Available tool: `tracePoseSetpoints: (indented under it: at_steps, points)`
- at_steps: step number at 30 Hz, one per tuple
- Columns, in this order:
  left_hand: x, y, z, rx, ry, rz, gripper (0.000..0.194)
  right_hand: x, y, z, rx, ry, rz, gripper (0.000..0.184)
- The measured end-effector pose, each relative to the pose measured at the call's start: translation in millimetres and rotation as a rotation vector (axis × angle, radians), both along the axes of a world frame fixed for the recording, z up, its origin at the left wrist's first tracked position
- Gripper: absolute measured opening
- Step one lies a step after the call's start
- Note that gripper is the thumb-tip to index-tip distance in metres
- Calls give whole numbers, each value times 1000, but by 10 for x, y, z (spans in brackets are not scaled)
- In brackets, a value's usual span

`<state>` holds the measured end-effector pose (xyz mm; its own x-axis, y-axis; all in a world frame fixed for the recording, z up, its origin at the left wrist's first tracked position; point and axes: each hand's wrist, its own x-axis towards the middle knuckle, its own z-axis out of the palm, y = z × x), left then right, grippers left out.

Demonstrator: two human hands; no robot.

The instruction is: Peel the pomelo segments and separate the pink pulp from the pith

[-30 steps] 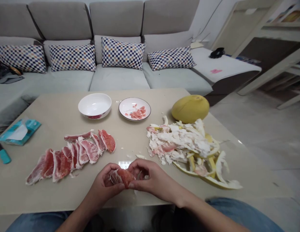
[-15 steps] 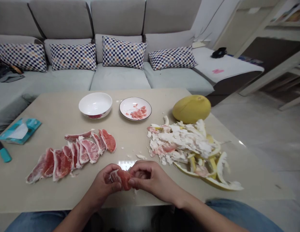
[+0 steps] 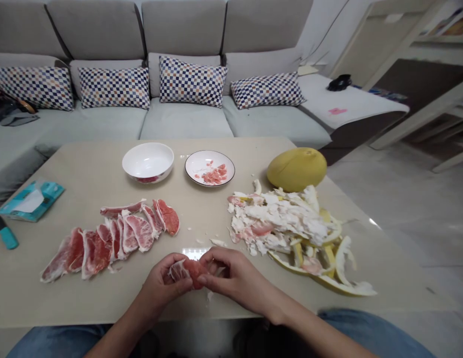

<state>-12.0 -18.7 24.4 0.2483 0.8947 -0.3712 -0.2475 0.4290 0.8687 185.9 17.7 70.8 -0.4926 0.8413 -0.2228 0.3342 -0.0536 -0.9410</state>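
Between my two hands, just above the table's near edge, is a red pomelo segment (image 3: 192,271) with white membrane on its left part. My left hand (image 3: 167,282) is closed round the membrane end, thumb along the front. My right hand (image 3: 227,273) pinches the bare red end between thumb and fingers; the fingertips behind are partly hidden. To the left lies a row of pomelo segments (image 3: 136,232) in their pale skins. On the right is a heap of pomelo peel (image 3: 279,221), white pith and yellow rind.
A white bowl (image 3: 147,161) and a black-rimmed plate (image 3: 196,164) holding bits of red flesh stand at the back of the table (image 3: 249,293). A whole pomelo (image 3: 296,169) sits behind the peel. At left are a tissue pack (image 3: 48,196) and a teal-handled knife (image 3: 7,236).
Both hands stay almost in place with the segment between them. My left thumb has shifted slightly right and up along it. Nothing else on the table has moved.
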Motion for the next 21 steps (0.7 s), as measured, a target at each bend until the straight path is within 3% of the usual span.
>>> tracePoseSetpoints:
  at_steps: [3,8,15,21]
  points:
    - [40,-1,64,20,108,-30,35,-29,-12,-8,71,-33,-48,34]
    - [64,-23,79,59,109,-44,32,-100,-50,-20,98,-26,-94,20]
    - [24,-2,56,61,-44,-15,28,-54,-3,-103,-297,280,-65,33]
    - [-10,24,22,100,-54,51,27,-34,28,-141,-399,434,-112,34]
